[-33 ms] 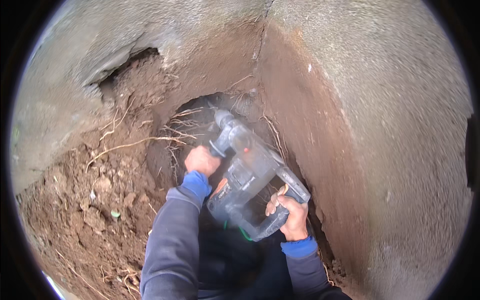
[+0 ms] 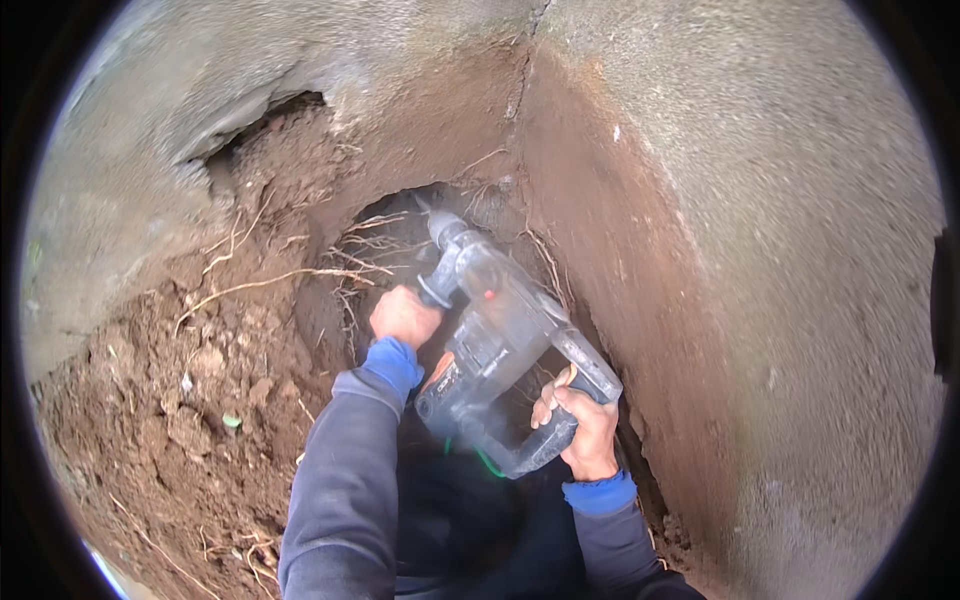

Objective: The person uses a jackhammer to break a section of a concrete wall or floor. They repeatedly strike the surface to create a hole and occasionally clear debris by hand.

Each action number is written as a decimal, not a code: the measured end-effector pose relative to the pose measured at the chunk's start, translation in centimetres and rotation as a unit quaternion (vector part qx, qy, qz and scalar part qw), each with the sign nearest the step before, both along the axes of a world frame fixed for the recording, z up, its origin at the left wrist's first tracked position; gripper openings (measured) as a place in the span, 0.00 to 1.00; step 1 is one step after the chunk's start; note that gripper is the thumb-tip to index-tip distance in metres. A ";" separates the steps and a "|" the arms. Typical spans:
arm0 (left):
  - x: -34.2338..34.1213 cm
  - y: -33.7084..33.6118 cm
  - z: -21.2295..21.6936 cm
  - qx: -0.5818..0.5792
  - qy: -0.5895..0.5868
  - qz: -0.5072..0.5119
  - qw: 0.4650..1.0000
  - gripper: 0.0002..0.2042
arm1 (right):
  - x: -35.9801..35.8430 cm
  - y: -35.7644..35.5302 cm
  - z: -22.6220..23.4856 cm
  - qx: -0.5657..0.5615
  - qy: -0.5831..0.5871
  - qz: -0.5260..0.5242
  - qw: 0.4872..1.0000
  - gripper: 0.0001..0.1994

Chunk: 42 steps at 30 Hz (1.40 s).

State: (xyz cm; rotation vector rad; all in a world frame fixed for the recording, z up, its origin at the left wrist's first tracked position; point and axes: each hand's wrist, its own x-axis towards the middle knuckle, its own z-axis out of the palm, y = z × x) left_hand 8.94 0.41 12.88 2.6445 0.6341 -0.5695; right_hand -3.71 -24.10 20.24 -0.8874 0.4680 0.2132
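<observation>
A dusty grey rotary hammer drill point(image 2: 495, 320) with a dark body and an orange patch points up and away into a dug hollow point(image 2: 400, 205). My left hand point(image 2: 405, 317) is wrapped round its side handle, near the front. Round the rear D-shaped handle, my right hand point(image 2: 582, 425) is closed, with its fingers inside the loop. The bit point(image 2: 424, 207) reaches the dark far rim of the hollow; dust blurs it, and I cannot tell whether its tip touches. A green cord piece shows below the tool.
Loose brown soil with clods point(image 2: 190, 430) heaps at the left. Thin roots point(image 2: 370, 245) stick out beside the bit. A rough concrete wall point(image 2: 800, 250) rises on the right and meets another at a cracked corner. A jagged gap point(image 2: 265, 125) opens in the upper-left wall.
The surroundings have shifted very slightly in the picture. Both hands keep the same holds on the hammer drill.
</observation>
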 end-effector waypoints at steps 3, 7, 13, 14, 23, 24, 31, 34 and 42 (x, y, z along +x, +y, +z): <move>0.3 0.4 -0.6 -0.070 -0.024 0.050 0.996 0.31 | 0.5 2.0 4.4 -0.126 -0.077 0.041 0.988 0.07; 1.0 2.3 -4.4 -0.200 -0.109 0.113 0.967 0.34 | 2.4 5.9 7.4 -0.240 -0.085 0.088 0.963 0.02; 3.2 1.5 -14.0 -0.611 -0.205 0.254 0.722 0.23 | 7.6 9.0 10.2 -0.449 -0.112 0.218 0.859 0.11; 3.1 0.8 -15.2 -0.658 -0.214 0.257 0.674 0.22 | 8.3 9.4 10.7 -0.466 -0.182 0.220 0.838 0.11; 7.1 -0.6 -20.4 -0.852 -0.142 0.275 0.423 0.31 | 11.5 10.4 7.7 -0.507 -0.162 0.227 0.816 0.12; 6.9 0.4 -20.4 -0.854 -0.145 0.268 0.423 0.30 | 11.3 10.2 6.6 -0.496 -0.185 0.208 0.823 0.11; 4.0 6.9 -13.5 -0.131 -0.049 0.088 0.986 0.23 | 3.5 8.6 -2.4 -0.173 -0.086 0.065 0.979 0.02; 3.3 5.9 -11.3 -0.053 -0.024 0.070 0.996 0.28 | 0.4 8.6 -6.3 -0.146 -0.075 0.051 0.985 0.01; 2.9 5.1 -8.3 -0.038 -0.003 0.019 0.999 0.26 | -0.4 7.1 -7.8 -0.173 -0.058 0.065 0.981 0.03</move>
